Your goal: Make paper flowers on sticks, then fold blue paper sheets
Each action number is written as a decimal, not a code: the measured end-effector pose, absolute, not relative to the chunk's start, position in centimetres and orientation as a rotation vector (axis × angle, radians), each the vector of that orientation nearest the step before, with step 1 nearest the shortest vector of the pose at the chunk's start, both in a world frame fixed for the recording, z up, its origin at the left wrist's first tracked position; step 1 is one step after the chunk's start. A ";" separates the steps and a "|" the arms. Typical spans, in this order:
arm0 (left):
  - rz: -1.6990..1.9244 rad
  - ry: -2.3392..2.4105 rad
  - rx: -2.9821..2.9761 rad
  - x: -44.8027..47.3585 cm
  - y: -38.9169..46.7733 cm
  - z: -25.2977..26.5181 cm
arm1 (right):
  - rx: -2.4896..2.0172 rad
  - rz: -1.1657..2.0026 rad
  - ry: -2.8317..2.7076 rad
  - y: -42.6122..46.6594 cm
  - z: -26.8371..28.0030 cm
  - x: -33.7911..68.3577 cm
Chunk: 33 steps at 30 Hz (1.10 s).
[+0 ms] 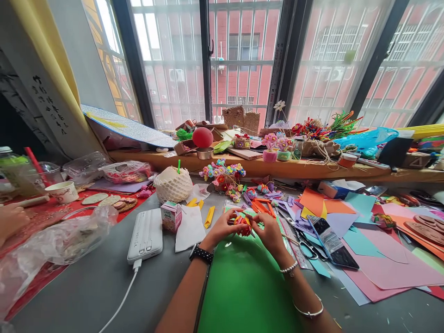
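Between my two hands, above the far end of a shiny green board (249, 282), is a small folded-paper ball (242, 225) in red, orange and yellow. My left hand (224, 226), with a dark watch at the wrist, has thumb and fingers closed around the ball's left side. Fingertips of my right hand (269, 231) pinch at its right edge; a bead bracelet and a bangle circle that arm. Scissors (307, 247) and a phone (333, 243) lie to the right. Orange paper strips (263, 206) are just beyond my hands.
Coloured paper sheets (381, 249) cover the right side. To the left stand a white power bank (145, 236) with a cable, a small pink carton (171, 216) and a netted coconut (173, 184). Another person's hand (14, 219) is at the far left. Crafts crowd the windowsill (166, 162).
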<state>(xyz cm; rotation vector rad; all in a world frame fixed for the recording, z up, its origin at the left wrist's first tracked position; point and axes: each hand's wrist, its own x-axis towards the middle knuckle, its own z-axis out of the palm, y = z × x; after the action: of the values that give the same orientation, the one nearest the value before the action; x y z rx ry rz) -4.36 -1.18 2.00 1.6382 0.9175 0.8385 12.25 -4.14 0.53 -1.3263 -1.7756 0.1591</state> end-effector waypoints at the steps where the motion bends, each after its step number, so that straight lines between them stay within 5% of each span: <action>1: 0.842 0.927 1.643 -4.4 -1.1 1.9 | -1.338 0.079 -1.795 -4.3 0.6 12.1; 7: 0.875 0.886 1.556 -4.5 -0.8 1.6 | -1.230 -0.044 -1.978 -4.6 0.9 12.4; 19: 0.919 0.749 1.357 -4.5 -0.6 1.1 | -1.033 0.660 -1.771 -4.2 0.7 12.4; 28: 0.888 0.846 1.299 -4.6 -0.6 0.5 | -1.005 0.537 -1.944 -3.8 0.4 12.7; 33: 1.009 0.898 1.256 -4.4 -0.8 1.0 | -0.952 0.930 -1.640 -4.5 1.4 12.8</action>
<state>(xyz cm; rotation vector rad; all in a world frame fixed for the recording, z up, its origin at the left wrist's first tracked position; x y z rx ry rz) -4.39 -0.82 1.03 1.2559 0.8982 1.0087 12.84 -4.50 1.44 -0.9520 -1.6405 0.9304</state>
